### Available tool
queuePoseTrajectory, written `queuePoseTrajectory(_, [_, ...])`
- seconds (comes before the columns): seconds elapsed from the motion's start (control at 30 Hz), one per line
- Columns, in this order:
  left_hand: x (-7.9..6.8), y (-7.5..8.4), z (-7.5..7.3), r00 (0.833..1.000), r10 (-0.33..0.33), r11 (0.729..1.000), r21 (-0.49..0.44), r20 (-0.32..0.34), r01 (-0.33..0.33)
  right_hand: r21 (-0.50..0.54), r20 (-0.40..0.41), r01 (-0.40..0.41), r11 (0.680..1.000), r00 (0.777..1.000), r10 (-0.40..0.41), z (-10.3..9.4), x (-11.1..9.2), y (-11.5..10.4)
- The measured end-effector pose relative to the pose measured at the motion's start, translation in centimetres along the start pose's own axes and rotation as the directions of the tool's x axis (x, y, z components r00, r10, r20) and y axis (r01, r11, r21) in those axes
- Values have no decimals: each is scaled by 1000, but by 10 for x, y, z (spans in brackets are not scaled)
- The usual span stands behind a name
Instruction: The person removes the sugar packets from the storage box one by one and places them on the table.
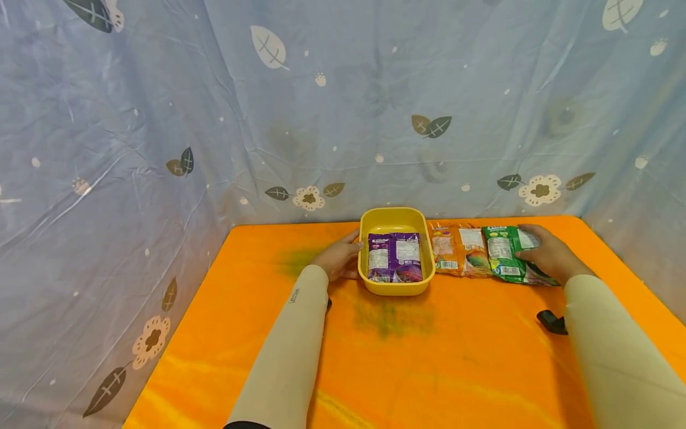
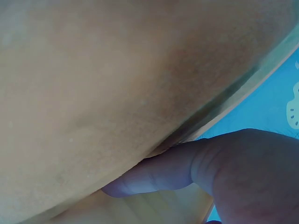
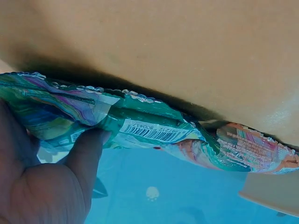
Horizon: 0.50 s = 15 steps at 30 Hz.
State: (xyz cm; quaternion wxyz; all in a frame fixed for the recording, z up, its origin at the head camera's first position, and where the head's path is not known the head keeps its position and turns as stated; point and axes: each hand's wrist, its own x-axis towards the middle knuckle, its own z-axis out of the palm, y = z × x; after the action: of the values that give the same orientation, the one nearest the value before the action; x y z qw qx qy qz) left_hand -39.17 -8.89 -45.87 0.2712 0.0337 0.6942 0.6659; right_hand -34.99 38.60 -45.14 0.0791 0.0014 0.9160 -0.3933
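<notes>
At right of centre in the head view, our right hand (image 1: 552,253) is partly curled, thumb and fingers gripping the right part of the green packet (image 1: 506,256), which lies flat on the orange cloth (image 1: 429,369). Our left hand (image 1: 340,257) is at the left side of the yellow tub (image 1: 396,289), mid-frame; it touches the wall, but the left wrist view is too close for us to tell whether it grips. The purple packet (image 1: 393,259) lies inside the tub, and the orange packet (image 1: 461,253) sits between tub and green packet. We would do well to pinch evenly, keep the green packet's left edge free of its orange neighbour, and steady the tub without tipping it.
</notes>
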Motion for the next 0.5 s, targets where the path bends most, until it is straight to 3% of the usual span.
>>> queuePoseTrajectory(0.5, [0,1,1,1000,-10,1000,-3,-2,10,-107,-23,-50,993,999,47,-5,-8,7])
